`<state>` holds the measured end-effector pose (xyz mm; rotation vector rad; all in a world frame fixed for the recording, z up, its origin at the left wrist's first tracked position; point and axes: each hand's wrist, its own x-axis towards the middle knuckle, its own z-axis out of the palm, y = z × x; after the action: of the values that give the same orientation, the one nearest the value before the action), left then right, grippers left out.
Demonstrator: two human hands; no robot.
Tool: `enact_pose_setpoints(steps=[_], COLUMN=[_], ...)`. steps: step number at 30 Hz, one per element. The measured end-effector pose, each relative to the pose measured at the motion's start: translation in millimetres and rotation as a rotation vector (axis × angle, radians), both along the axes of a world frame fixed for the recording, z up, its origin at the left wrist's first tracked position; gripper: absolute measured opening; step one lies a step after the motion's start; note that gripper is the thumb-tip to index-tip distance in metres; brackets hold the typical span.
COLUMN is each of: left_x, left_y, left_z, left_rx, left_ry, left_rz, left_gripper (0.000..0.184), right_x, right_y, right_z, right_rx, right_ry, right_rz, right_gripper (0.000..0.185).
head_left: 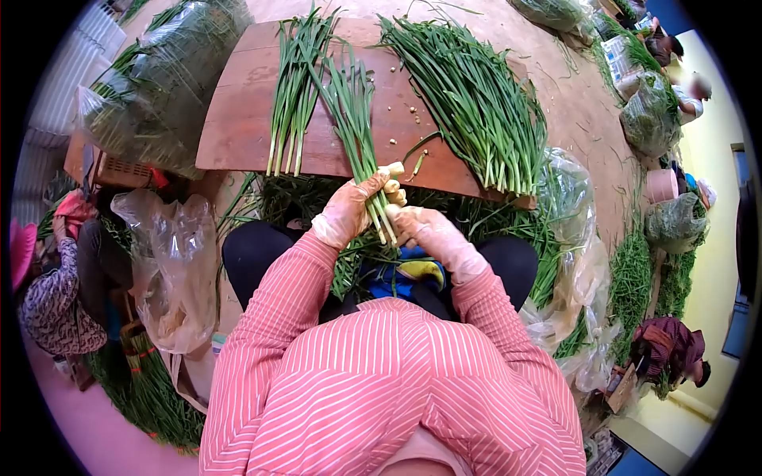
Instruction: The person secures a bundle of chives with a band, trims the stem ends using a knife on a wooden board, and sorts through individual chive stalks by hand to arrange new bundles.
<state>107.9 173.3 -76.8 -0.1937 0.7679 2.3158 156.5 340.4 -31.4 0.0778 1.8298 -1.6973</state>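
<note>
Gloved and closed, my left hand [349,210] grips a small bunch of green stalks [353,119], their pale ends pointing down toward my lap. My right hand [432,234], also gloved, has its fingers drawn together at those pale ends; what it pinches, if anything, is hidden. Bare finger tips show beside the stalks. On the reddish wooden board [238,103] in front of me, a thin bunch of stalks [298,87] lies to the left and a large pile of stalks [476,103] to the right. Small cut bits are scattered between them.
Wrapped greens [175,71] fill the upper left. Clear plastic bags lie at left [175,270] and right [571,246]. A person in a patterned top [59,293] sits at far left. Several people are at the right edge. Loose greens [631,278] cover the floor at right.
</note>
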Motion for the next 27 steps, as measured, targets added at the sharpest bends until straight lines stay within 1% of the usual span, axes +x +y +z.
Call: enact_pose_setpoints(steps=[1, 2, 3, 4, 6, 7, 8, 10, 11, 12, 14, 15, 16, 17, 18, 19, 21, 22, 24, 25, 26, 27], left_x=[0, 0, -2, -3, -4, -6, -8, -10, -9, -8, -7, -7, -7, -7, -7, -7, -3, 0, -6, -8, -8, -7], left_y=[1, 1, 1, -1, -2, -3, -5, -5, -3, 0, 3, 4, 5, 5, 6, 5, 4, 5, 1, -2, -1, 1], left_z=[-4, -6, -7, -7, -5, -2, -9, -12, -14, -16, -19, -20, -19, -16, -16, -17, -15, -11, -17, -13, -11, -10], left_rx=[0.025, 0.05, -0.049, -0.052, -0.093, -0.095, -0.075, -0.09, -0.097, -0.105, -0.152, -0.108, -0.063, -0.07, -0.068, -0.066, -0.104, -0.141, -0.111, -0.107, -0.104, -0.088], left_ry=[-0.022, -0.044, -0.009, -0.008, 0.002, -0.005, -0.027, -0.039, -0.026, -0.01, -0.04, -0.094, -0.145, -0.164, -0.161, -0.184, -0.198, -0.186, -0.176, -0.131, -0.131, -0.161], left_rz=[0.003, 0.007, 0.044, 0.048, 0.142, 0.187, 0.209, 0.195, 0.182, 0.167, 0.151, 0.149, 0.146, 0.155, 0.155, 0.169, 0.175, 0.161, 0.214, 0.185, 0.192, 0.182], left_gripper=[0.04, 0.04, 0.038, 0.038, 0.034, 0.031, 0.03, 0.034, 0.034, 0.034, 0.033, 0.032, 0.031, 0.028, 0.028, 0.027, 0.025, 0.024, 0.024, 0.029, 0.029, 0.03], right_x=[-4, 1, 4, 6, 14, 19, 28, 30, 30, 27, 17, 14, 12, 13, 13, 15, 23, 29, 43, 50, 50, 44], right_y=[-5, -13, -13, -13, -3, 7, 15, 10, 3, -5, -22, -27, -27, -29, -31, -29, -23, -19, -7, -1, 8, 13], right_z=[-13, -12, -12, -13, -15, -25, -44, -33, -25, -13, 14, 11, -11, -28, -30, -29, -19, -17, -15, -19, -18, -10], right_rx=[0.087, -0.1, -0.117, -0.136, -0.101, -0.013, 0.056, 0.53, 0.501, 0.496, 0.741, 0.827, 0.815, 0.863, 0.909, 0.91, 0.838, 0.836, 0.807, 0.791, 0.927, 0.877], right_ry=[-0.025, -0.13, -0.167, -0.201, -0.228, -0.325, -0.239, 0.179, 0.44, 0.653, 0.939, 0.962, 1.025, 1.037, 1.049, 1.051, 0.926, 0.925, 0.844, 0.795, 0.651, 0.486], right_rz=[0.081, -0.074, -0.115, -0.153, -0.102, -0.104, -0.224, -0.283, -0.315, -0.253, 0.012, 0.091, 0.102, 0.07, 0.039, 0.041, 0.052, 0.052, 0.139, -0.002, 0.012, -0.018], right_gripper=[0.041, 0.034, 0.031, 0.029, 0.03, 0.03, 0.028, 0.022, 0.018, 0.024, 0.036, 0.043, 0.038, 0.032, 0.025, 0.025, 0.016, 0.016, 0.018, 0.024, 0.031, 0.036])
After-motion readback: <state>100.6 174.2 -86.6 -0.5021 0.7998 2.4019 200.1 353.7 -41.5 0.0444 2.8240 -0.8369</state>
